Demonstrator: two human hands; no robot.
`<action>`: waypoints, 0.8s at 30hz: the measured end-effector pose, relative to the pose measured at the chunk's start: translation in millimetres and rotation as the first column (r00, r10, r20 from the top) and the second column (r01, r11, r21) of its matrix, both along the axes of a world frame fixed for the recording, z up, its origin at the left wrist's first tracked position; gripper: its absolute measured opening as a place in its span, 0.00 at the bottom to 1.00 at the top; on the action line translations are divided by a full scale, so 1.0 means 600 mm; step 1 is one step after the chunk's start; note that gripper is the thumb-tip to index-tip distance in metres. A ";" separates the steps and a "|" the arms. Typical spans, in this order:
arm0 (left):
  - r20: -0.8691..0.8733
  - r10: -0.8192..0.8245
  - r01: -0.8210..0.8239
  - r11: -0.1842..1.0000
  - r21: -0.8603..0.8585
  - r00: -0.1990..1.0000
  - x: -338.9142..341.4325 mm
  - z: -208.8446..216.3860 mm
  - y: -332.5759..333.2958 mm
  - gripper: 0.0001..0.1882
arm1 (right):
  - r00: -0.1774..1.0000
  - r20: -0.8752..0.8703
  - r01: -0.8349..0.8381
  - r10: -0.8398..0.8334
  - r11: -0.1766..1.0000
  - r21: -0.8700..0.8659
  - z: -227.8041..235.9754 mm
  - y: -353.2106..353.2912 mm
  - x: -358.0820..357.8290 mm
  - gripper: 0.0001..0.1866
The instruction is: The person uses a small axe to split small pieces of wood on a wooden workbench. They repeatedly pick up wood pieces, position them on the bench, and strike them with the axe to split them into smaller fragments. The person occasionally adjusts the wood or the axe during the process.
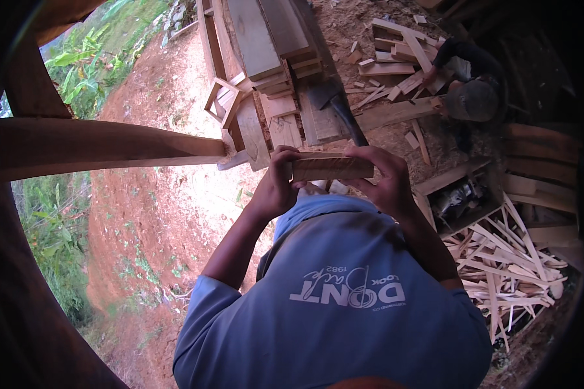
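Note:
A short wooden block (333, 170) is held level in front of my body, one end in each hand. Its face toward me shows brown grain. My left hand (279, 178) grips the left end between fingers and thumb. On the opposite end, my right hand (384, 175) closes its thumb and fingers. Just beyond the block, a machete or hatchet-like tool with a dark handle (349, 120) and broad dark blade (322, 96) lies on a wooden plank (321, 123).
Stacked boards (259, 45) stand ahead, beside a small wooden frame (226, 102). A thick beam (110, 144) crosses at left. Another person (477, 97) bends over loose wood pieces (396, 61) at far right. Nearer right are a wooden box (457, 194) holding machinery and heaped offcuts (512, 266).

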State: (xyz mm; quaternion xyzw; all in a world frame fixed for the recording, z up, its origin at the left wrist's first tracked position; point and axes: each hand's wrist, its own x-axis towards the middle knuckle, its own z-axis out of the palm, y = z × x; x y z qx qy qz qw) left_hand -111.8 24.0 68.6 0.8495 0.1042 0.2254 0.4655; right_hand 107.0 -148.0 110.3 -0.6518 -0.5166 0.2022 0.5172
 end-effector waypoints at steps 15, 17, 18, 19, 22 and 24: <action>-0.015 0.029 -0.029 1.000 -0.007 0.999 -0.005 -0.004 -0.008 0.37 | 0.998 -0.054 -0.022 0.022 1.000 0.001 -0.005 -0.007 0.000 0.30; 0.051 0.034 -0.035 0.999 0.007 0.998 -0.016 -0.028 -0.007 0.37 | 0.996 -0.073 -0.041 0.041 0.999 0.012 -0.001 0.000 0.001 0.32; 0.070 0.037 -0.042 0.996 0.074 0.997 -0.018 -0.028 -0.008 0.37 | 0.995 -0.082 -0.050 0.051 0.999 0.018 0.000 0.002 0.001 0.34; 0.089 0.040 -0.053 0.989 0.140 0.995 -0.019 -0.026 -0.010 0.36 | 0.997 -0.072 -0.037 0.036 0.999 -0.004 0.007 0.002 0.004 0.37; 0.196 0.008 -0.058 0.965 0.255 0.981 -0.017 -0.030 -0.005 0.36 | 0.974 -0.218 0.075 -0.063 0.996 0.050 -0.006 -0.002 0.001 0.33; 0.269 -0.049 -0.034 0.955 0.295 0.962 -0.020 -0.030 0.001 0.36 | 0.968 -0.250 0.036 -0.013 0.995 0.088 -0.023 -0.009 0.005 0.31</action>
